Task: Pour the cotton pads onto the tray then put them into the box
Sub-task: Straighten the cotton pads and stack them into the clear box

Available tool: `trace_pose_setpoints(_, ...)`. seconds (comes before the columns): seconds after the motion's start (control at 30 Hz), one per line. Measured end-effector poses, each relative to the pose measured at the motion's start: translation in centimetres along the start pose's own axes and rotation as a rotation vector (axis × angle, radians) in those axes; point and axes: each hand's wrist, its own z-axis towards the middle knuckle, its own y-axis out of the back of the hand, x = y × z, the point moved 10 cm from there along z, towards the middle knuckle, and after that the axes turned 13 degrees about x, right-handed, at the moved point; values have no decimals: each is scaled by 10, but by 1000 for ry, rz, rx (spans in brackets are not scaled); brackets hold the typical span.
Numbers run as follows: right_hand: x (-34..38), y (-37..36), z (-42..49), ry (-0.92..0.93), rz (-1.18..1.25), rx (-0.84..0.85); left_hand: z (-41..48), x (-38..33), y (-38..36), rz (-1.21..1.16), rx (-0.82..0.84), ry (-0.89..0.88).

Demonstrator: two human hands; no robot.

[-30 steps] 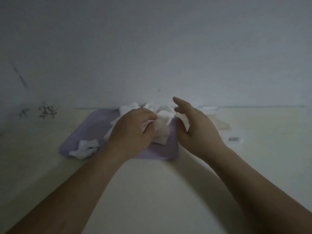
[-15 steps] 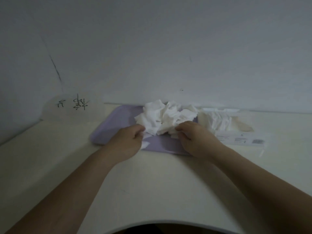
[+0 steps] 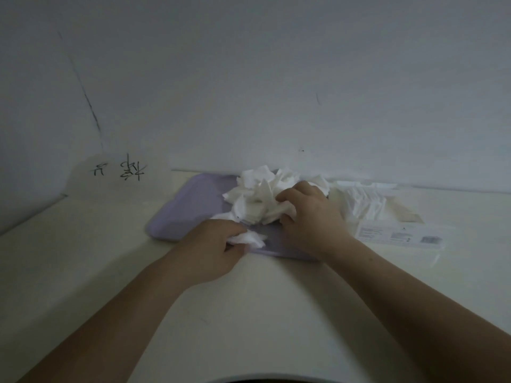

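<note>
The cotton pads (image 3: 260,197) sit heaped on the far right part of the purple tray (image 3: 188,214), just beyond my hands. My left hand (image 3: 213,250) pinches a small wad of them at the tray's near edge. My right hand (image 3: 312,219) curls its fingers into the heap's right side. The pack (image 3: 365,205) right of the tray has a printed label (image 3: 398,236), too small to read. The handwritten marks (image 3: 121,170) at back left are illegible.

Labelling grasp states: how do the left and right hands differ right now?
The left hand pinches a small clump of cotton pads near the front edge of the tray; the right hand curls into the big pile farther back. The left hand is nearer the camera than the right hand. Both are over the tray, fingers curled on pads.
</note>
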Motion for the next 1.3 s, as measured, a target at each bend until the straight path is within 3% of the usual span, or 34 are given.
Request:
trace_pose_setpoints(0.1,7,1,14,-30,58,84,2,9,3,-141,7,49)
trace_pose_setpoints(0.2,5,-5,34,-157,275,131,-1,16,16,-269,-107,74)
trace_pose_setpoints(0.33,-3,-17,54,-277,294,187,-6,25,30,-695,-263,118)
trace_pose_setpoints(0.5,-9,16,42,-208,597,-28,-6,14,28,-1125,-198,43)
trace_pose_setpoints(0.63,-8,28,11,-127,916,32,10,-6,22,-1389,-105,-61)
trace_pose_setpoints(0.83,-39,13,-34,-236,1208,44,50,-53,-7,-1451,-12,-119)
trace_pose_setpoints(1.03,-58,-2,-46,-240,1528,24,74,-57,-27,-1577,-84,-129)
trace_pose_setpoints(1.3,-65,-14,-45,-213,1467,77,72,-59,-39,-1575,-69,-159)
